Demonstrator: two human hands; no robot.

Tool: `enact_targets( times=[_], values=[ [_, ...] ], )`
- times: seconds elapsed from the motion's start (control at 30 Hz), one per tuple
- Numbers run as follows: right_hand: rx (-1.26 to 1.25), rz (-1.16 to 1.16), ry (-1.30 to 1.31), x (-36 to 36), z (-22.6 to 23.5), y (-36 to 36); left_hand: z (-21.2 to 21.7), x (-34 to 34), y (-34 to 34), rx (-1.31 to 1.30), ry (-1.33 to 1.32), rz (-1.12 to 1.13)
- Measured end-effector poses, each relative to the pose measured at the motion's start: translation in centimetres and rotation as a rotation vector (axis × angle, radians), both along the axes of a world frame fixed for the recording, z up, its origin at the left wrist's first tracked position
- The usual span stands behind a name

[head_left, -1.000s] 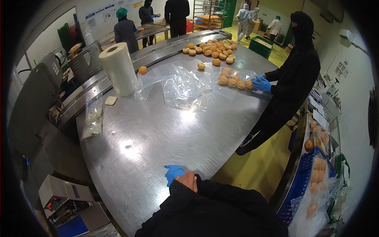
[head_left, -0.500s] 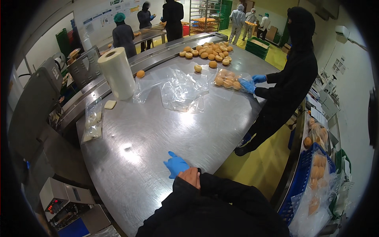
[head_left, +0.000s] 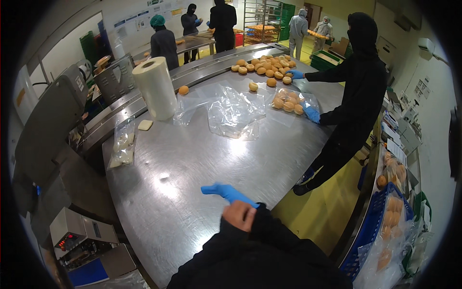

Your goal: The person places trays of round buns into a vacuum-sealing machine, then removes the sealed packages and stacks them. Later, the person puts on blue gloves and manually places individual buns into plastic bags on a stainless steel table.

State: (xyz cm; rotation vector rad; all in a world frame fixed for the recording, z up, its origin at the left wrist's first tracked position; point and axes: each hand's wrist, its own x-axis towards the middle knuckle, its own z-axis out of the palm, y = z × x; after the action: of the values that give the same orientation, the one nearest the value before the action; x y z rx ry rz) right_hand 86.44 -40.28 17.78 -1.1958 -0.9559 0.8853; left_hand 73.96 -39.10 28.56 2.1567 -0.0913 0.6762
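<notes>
My bare left hand (head_left: 239,215) is closed at my right wrist, on the cuff of a blue glove where it meets the black sleeve. My right hand (head_left: 228,192) wears that glove and points left above the steel table (head_left: 192,212), its fingers stretched out and holding nothing. Farther off lie clear plastic bags (head_left: 235,113), flat and crumpled. Beyond them several round buns (head_left: 262,67) form a pile. To the right, a co-worker (head_left: 358,77) keeps one blue-gloved hand on a bag of buns (head_left: 288,102) and reaches the other to the pile.
At the left stand a roll of clear film (head_left: 156,89), a bag of pale pieces (head_left: 123,144) and one loose pale piece (head_left: 145,125). A machine with red lights (head_left: 79,233) is at lower left. A blue crate (head_left: 356,255) holding bagged buns sits on the right. Several people work behind.
The co-worker's one hand has gone from beside the bag to the bun pile. My gloved fingers have turned further left, with my left hand still at the wrist. The view has shifted slightly.
</notes>
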Motion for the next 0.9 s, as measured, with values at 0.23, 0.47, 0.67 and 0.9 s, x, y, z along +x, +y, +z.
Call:
enact_targets(
  times=[0.23,0.47,0.67,0.9],
  values=[
    [0.332,0.291,1.061,-4.6,10.2,-1.5,-11.0,0.4,10.5,-1.093,0.068,0.185],
    [0.316,0.407,1.724,-6.6,7.9,-1.4,-7.8,-1.1,9.4,-1.198,0.101,0.36],
    [0.399,0.261,0.922,-6.8,6.1,-1.8,-10.0,-1.7,11.3,-1.088,0.205,0.39],
    [-0.162,-0.334,-0.608,-4.6,6.1,-2.7,-9.5,-1.4,6.8,-0.409,-0.02,0.517]
  ],
)
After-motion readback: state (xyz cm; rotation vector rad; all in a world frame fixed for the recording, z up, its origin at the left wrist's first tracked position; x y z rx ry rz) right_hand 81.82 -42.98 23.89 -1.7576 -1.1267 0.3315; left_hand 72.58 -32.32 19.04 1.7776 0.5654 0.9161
